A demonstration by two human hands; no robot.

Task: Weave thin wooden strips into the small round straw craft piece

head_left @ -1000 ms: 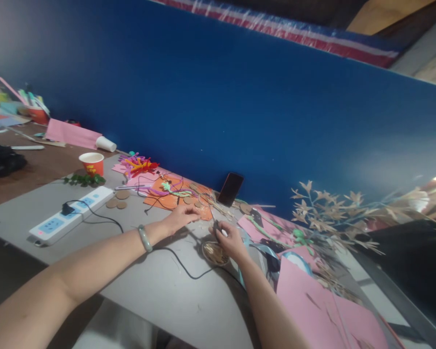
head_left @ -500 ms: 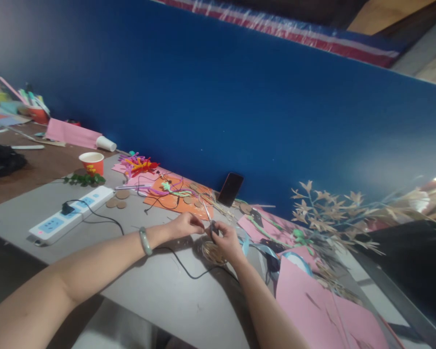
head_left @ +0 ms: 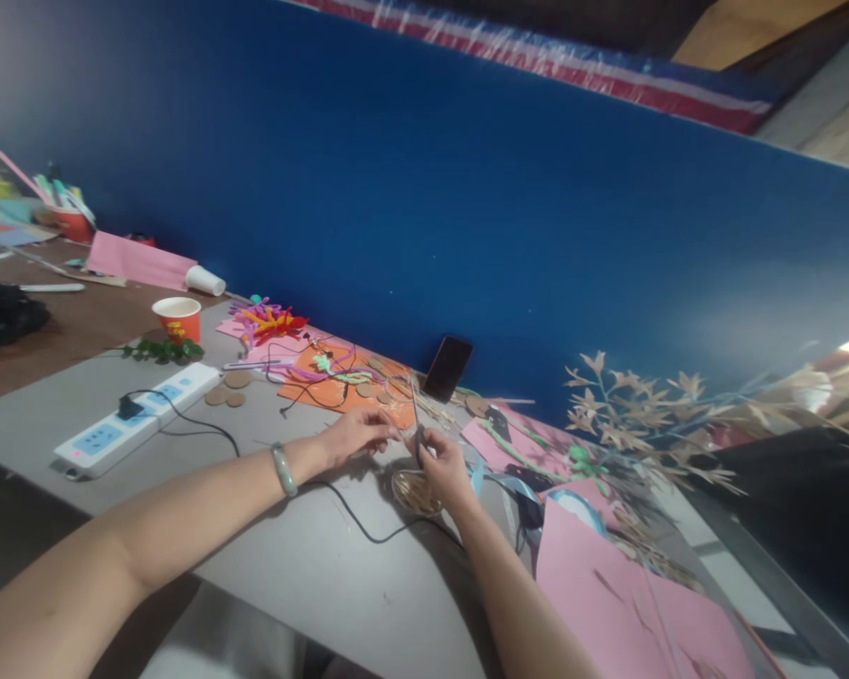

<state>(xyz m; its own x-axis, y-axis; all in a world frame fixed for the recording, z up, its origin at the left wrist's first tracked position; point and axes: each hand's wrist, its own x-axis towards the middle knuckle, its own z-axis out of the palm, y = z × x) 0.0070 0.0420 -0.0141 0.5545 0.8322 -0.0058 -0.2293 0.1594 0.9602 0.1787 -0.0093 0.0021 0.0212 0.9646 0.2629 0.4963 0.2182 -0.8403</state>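
Note:
My right hand (head_left: 441, 462) is wrapped round the dark handles of a pair of scissors (head_left: 417, 407), whose narrow blades point up and away from me. Just to the left, my left hand (head_left: 354, 436), with a pale green bangle (head_left: 284, 470) on its wrist, has thumb and fingers pinched together. Whatever lies between those fingertips is too small and blurred to name. A round bowl (head_left: 414, 496) of thin tan pieces stands right below my hands, partly hidden by the right one. Behind them is an orange sheet (head_left: 311, 391) with cords and round discs on it.
A white power strip (head_left: 138, 420) lies at the left, its black cable (head_left: 354, 514) crossing the table. Near it stands a red paper cup (head_left: 178, 321). A phone (head_left: 448, 368) leans on the blue partition (head_left: 424, 189). Pink sheets (head_left: 594, 585) and dried stems (head_left: 629, 405) are at the right.
The scissors have turned from leaning left to nearly upright. My left fingers have drawn slightly back to the left, away from the right hand.

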